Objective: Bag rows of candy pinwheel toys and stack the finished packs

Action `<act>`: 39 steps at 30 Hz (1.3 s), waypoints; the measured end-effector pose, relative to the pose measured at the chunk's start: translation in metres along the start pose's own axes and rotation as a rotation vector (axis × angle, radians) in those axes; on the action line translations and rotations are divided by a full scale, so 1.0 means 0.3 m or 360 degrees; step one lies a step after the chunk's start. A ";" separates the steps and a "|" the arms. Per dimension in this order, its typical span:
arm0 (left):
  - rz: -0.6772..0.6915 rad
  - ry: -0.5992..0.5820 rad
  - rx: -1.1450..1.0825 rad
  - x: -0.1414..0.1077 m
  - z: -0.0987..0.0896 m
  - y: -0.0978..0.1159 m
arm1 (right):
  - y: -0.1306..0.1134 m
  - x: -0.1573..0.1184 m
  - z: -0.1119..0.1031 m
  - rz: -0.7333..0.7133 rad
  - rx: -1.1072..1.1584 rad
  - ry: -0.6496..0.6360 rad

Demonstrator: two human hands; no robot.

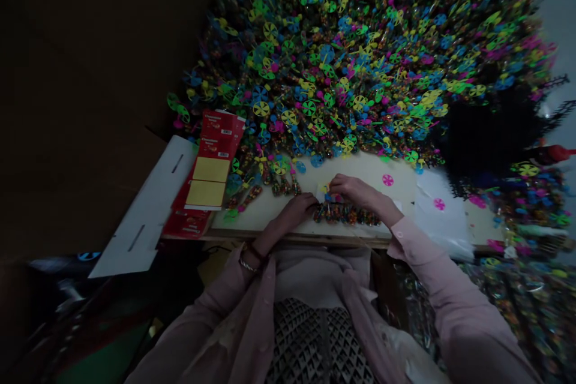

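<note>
My left hand (292, 211) lies curled on the pale wooden tabletop (279, 216), its fingers beside a loose group of clear candy tubes (281, 187). My right hand (353, 192) reaches across with its fingertips at a small pale card (321, 193). Below that hand, a row of candy-filled tubes (346, 215) lies along the table's near edge. My fingers hide whatever lies directly under them, so I cannot tell whether either hand grips anything.
A huge heap of candy tubes topped with neon pinwheels (333, 54) rises behind the table. Red printed cartons (220, 135) with yellow sheets (205, 180) lie to the left, beside a white board (144, 207). A white plastic sheet (441, 216) lies to the right.
</note>
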State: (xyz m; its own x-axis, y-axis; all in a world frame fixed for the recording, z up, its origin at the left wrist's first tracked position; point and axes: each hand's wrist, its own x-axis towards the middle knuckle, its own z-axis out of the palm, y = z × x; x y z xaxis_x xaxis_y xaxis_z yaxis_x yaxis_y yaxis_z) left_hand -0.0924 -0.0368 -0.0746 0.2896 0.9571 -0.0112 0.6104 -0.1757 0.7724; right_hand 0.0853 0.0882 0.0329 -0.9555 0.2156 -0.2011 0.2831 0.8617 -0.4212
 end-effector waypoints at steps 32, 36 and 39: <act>0.0439 0.0252 -0.0036 -0.041 0.032 -0.067 | 0.109 0.174 0.133 0.0322 -0.0054 0.0476; 0.0233 0.0318 -0.0383 -0.054 0.033 -0.057 | 0.110 0.289 0.102 0.0991 -0.0397 0.0573; 0.0052 0.0449 -0.0590 -0.072 0.033 -0.054 | 0.094 0.319 0.096 0.1014 -0.0492 0.0415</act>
State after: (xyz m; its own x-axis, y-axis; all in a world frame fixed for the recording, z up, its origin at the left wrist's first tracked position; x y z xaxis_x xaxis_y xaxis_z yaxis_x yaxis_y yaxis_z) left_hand -0.1011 -0.0571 -0.0932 0.0614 0.9867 0.1505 0.2846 -0.1619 0.9449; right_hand 0.0040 0.1198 -0.0238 -0.6141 0.7840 -0.0910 0.7881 0.6152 -0.0184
